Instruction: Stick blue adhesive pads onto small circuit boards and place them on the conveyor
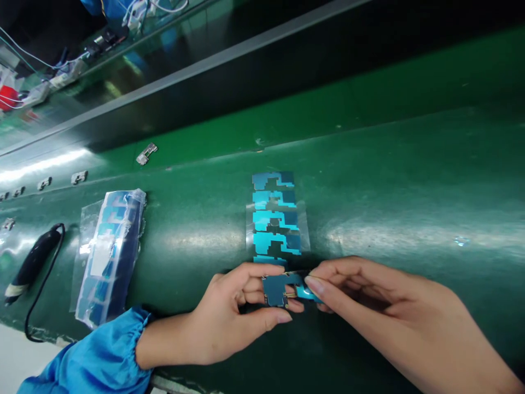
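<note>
A small circuit board (275, 290) with a dark blue film on its face is held low in the centre of the view. My left hand (229, 312) grips its left part between thumb and fingers. At the board's right end, my right hand (369, 306) pinches a bright blue film piece (305, 293) with thumb and forefinger; part of that piece lies against the board. Just beyond my hands lies a clear sheet of blue die-cut stickers (274, 221), its near end partly hidden by my left hand.
On the left lie a plastic bag of blue sticker sheets (112, 251) and a black corded tool (33, 265). Small metal parts (79, 177) sit along the far left, another (146, 154) farther back. Beyond the green bench (197, 202) runs a metal rail (213, 57), with cables at upper left.
</note>
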`<action>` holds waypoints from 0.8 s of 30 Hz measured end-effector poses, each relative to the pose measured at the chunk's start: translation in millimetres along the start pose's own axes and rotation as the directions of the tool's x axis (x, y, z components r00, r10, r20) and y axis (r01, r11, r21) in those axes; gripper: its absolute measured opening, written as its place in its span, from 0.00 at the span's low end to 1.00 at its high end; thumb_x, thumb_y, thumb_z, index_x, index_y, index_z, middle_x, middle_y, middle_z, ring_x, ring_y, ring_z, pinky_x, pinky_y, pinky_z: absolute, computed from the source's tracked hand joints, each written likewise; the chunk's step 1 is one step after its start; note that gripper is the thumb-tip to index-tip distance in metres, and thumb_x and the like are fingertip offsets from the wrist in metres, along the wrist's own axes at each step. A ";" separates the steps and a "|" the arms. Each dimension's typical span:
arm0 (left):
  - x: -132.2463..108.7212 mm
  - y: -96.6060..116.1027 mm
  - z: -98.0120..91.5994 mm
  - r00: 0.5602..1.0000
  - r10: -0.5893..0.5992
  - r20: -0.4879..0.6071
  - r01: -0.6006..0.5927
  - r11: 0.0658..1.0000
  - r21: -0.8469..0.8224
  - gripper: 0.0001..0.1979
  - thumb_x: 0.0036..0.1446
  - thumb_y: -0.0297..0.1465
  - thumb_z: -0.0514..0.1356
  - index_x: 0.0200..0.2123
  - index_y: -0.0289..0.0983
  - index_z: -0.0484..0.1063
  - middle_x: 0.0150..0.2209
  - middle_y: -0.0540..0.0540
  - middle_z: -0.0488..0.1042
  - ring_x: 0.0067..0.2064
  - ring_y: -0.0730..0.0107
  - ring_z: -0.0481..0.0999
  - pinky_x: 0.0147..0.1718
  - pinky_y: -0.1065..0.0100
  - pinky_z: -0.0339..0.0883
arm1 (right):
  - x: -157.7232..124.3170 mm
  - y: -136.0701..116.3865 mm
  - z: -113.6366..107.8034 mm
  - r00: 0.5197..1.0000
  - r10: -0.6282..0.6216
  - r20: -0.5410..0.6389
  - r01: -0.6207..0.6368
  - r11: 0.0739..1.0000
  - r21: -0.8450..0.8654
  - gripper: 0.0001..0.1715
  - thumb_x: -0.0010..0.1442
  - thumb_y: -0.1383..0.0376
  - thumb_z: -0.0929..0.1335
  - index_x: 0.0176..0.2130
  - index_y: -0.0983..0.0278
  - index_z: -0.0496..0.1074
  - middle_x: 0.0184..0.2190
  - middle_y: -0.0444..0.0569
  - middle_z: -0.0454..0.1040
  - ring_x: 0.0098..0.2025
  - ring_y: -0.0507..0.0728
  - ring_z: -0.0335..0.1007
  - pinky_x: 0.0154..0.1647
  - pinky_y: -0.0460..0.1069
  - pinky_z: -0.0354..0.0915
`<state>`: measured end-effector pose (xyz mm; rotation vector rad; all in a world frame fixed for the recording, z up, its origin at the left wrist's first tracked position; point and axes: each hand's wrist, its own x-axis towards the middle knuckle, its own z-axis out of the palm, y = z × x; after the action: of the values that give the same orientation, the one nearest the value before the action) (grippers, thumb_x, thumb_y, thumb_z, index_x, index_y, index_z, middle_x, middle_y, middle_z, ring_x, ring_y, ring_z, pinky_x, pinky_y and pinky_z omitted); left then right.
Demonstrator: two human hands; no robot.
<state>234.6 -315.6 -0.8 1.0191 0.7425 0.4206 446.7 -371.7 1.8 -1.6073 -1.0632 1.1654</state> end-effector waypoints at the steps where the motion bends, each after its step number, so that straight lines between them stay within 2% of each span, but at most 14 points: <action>1: -0.2 -0.1 0.1 1.000 0.008 0.001 -0.008 1.000 0.003 0.23 0.61 0.23 0.72 0.57 0.38 0.73 0.49 0.43 0.87 0.50 0.66 0.87 0.53 0.71 0.81 | -0.4 2.1 0.2 1.000 -0.009 -0.009 0.009 1.000 0.000 0.07 0.61 0.57 0.75 0.30 0.52 0.83 0.25 0.40 0.81 0.23 0.52 0.78 0.23 0.38 0.71; 9: -0.2 0.3 1.1 1.000 0.031 -0.003 -0.031 0.999 0.020 0.22 0.61 0.22 0.72 0.57 0.38 0.74 0.48 0.44 0.87 0.50 0.66 0.87 0.52 0.73 0.81 | -2.6 9.5 0.4 0.998 -0.050 -0.044 0.051 0.999 0.019 0.07 0.62 0.58 0.75 0.31 0.52 0.83 0.24 0.39 0.81 0.22 0.51 0.77 0.23 0.38 0.70; 17: -0.4 -1.1 0.2 1.000 0.010 -0.009 -0.009 1.000 0.028 0.22 0.61 0.23 0.72 0.57 0.39 0.74 0.49 0.44 0.86 0.50 0.65 0.88 0.48 0.73 0.83 | -1.8 2.6 -1.6 1.000 -0.009 -0.028 0.008 1.000 -0.029 0.08 0.60 0.58 0.74 0.29 0.53 0.83 0.23 0.40 0.80 0.21 0.52 0.77 0.22 0.40 0.70; 24: 0.5 -0.8 0.9 1.000 0.023 -0.004 -0.023 1.000 0.014 0.23 0.61 0.21 0.71 0.57 0.41 0.73 0.49 0.46 0.87 0.50 0.69 0.87 0.40 0.81 0.81 | -1.2 -1.1 -2.3 1.000 -0.009 -0.025 0.007 0.997 -0.072 0.09 0.61 0.57 0.74 0.30 0.54 0.82 0.23 0.40 0.80 0.22 0.53 0.78 0.23 0.41 0.70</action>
<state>235.6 -316.1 -1.4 1.0409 0.7387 0.4378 448.6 -373.0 3.5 -1.6676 -1.1059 1.1093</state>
